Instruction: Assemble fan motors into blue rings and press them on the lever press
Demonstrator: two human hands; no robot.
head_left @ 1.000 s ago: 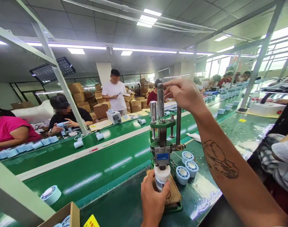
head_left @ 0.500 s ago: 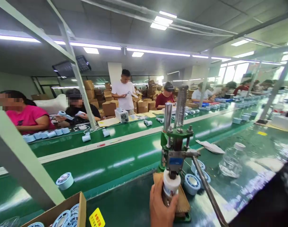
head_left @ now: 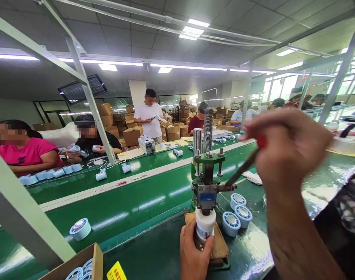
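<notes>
A small green hand press (head_left: 206, 171) with a coil spring on top stands on a wooden block (head_left: 218, 245) at the near edge of the green bench. My left hand (head_left: 195, 254) grips a white cylindrical part (head_left: 205, 224) seated under the press ram. My right hand (head_left: 288, 149), blurred, is closed around the red knob of the press lever (head_left: 241, 169), which slants up to the right. Three blue-and-white round parts (head_left: 237, 214) lie just right of the press.
A green conveyor belt (head_left: 122, 202) runs beyond the press, carrying a round blue part (head_left: 80, 228). A cardboard box (head_left: 78, 266) of similar parts sits at lower left. A white frame post (head_left: 23, 217) crosses the left foreground. Several people work across the line.
The lever has swung from low at the right up to a raised slant, and my right hand has come back into view gripping it. My left hand stays on the white part.
</notes>
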